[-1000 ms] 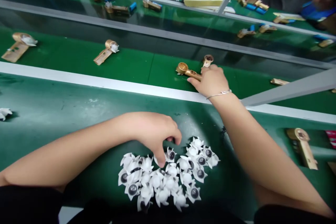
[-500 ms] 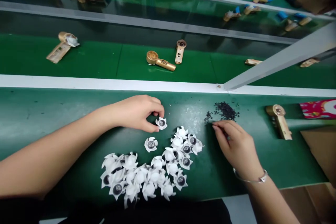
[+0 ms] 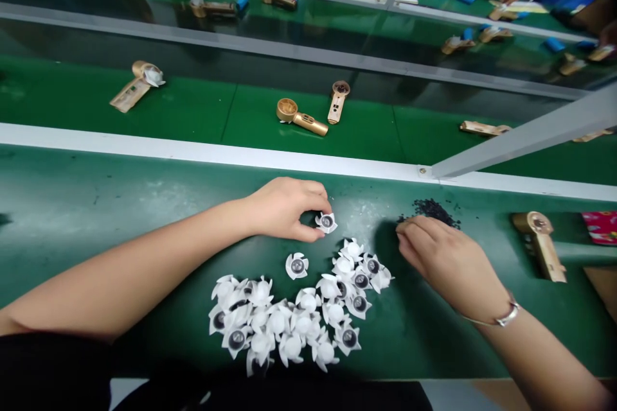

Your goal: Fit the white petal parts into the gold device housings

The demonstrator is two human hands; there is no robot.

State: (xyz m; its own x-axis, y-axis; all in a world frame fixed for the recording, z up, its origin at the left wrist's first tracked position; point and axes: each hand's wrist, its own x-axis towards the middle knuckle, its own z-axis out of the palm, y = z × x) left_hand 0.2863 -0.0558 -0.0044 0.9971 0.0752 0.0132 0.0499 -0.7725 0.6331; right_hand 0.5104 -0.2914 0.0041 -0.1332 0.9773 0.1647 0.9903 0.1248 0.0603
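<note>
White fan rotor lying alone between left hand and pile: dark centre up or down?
Up: the white fan rotor shows its dark round centre to the camera.

Head-worn view from close above the green workbench, forward and down

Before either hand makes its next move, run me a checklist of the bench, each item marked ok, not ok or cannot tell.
1. White bladed piece held in the left hand: ok.
2. Loose bladed piece lying apart from the heap: ok.
3. Heap pieces all facing one way: not ok; some show dark centres, others white domes.
4. Right hand at the near edge of the black bits: ok.
5. A black bit in the right hand: cannot tell; the hand hides its grip.
6. Gold casing apart from the right hand: ok.
</note>
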